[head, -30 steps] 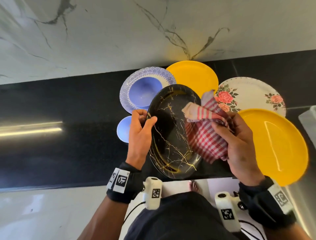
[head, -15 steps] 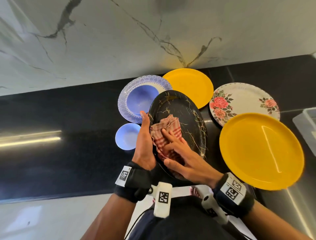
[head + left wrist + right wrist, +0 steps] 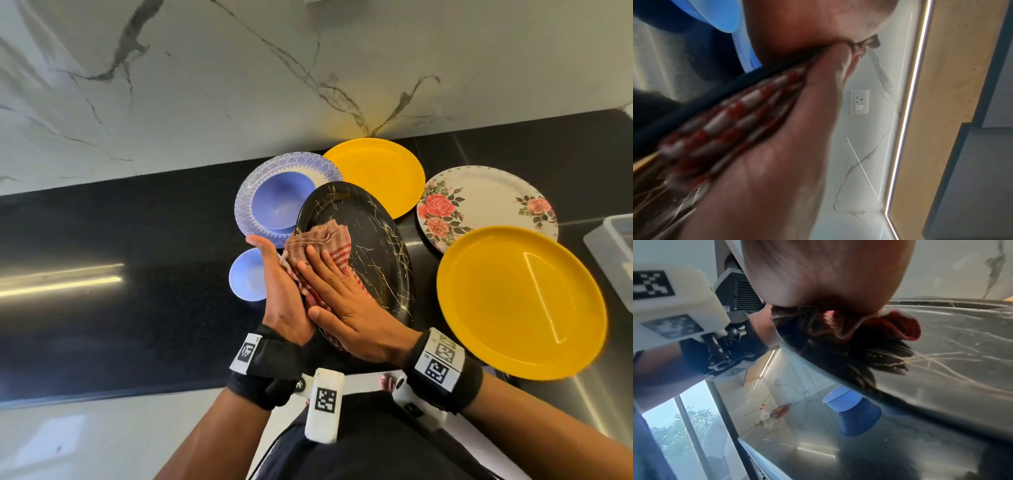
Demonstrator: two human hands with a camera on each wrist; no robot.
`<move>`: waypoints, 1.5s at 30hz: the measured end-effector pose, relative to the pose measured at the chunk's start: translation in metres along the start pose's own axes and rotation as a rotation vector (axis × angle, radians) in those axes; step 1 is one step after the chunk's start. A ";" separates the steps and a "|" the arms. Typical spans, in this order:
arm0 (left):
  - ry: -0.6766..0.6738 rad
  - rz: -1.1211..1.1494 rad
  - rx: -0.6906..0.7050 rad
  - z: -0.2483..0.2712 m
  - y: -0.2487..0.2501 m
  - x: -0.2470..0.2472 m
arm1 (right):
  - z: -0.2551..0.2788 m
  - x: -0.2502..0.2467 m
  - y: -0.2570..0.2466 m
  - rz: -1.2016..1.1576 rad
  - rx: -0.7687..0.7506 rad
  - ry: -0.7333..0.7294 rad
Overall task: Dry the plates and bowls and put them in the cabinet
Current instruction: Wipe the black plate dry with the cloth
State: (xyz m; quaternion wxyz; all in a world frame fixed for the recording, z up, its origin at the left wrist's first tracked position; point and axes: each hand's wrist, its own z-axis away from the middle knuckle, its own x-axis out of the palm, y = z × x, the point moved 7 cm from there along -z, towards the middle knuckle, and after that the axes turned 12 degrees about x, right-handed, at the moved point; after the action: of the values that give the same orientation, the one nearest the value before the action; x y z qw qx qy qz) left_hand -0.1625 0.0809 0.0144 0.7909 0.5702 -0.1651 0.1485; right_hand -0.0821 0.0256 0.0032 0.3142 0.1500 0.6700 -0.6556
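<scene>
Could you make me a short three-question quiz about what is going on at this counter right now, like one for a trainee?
1. True or false: the right hand presses the red checked cloth flat onto the black oval plate with gold veins.
2. Which dish lies nearest the left hand? A the small blue bowl; B the white floral plate; C the large yellow plate at the counter's front edge.
3. Fill in: on the counter lie ___ plain yellow plates, the second by the wall.

Key: 1 true; 2 A; 3 two.
</scene>
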 end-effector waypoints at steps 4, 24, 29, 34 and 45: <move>-0.020 -0.089 0.045 0.000 0.007 0.005 | -0.011 -0.003 -0.003 -0.034 0.020 0.050; -0.228 -0.057 0.079 0.000 0.003 -0.005 | -0.080 -0.042 0.087 -0.064 0.356 0.088; -0.203 -0.078 0.075 -0.004 0.002 -0.016 | -0.073 -0.044 0.102 -0.068 0.393 0.081; -0.215 -0.078 0.071 -0.011 0.000 -0.017 | -0.071 -0.033 0.073 -0.055 0.263 0.029; -0.210 -0.026 0.027 -0.025 -0.010 -0.023 | -0.032 0.018 0.021 0.259 -0.041 -0.012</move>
State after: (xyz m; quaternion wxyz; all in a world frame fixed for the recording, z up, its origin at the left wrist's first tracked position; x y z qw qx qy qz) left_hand -0.1769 0.1005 -0.0119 0.7634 0.5954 -0.2374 0.0798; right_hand -0.0904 0.0551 -0.0264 0.4032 0.2250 0.6563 -0.5967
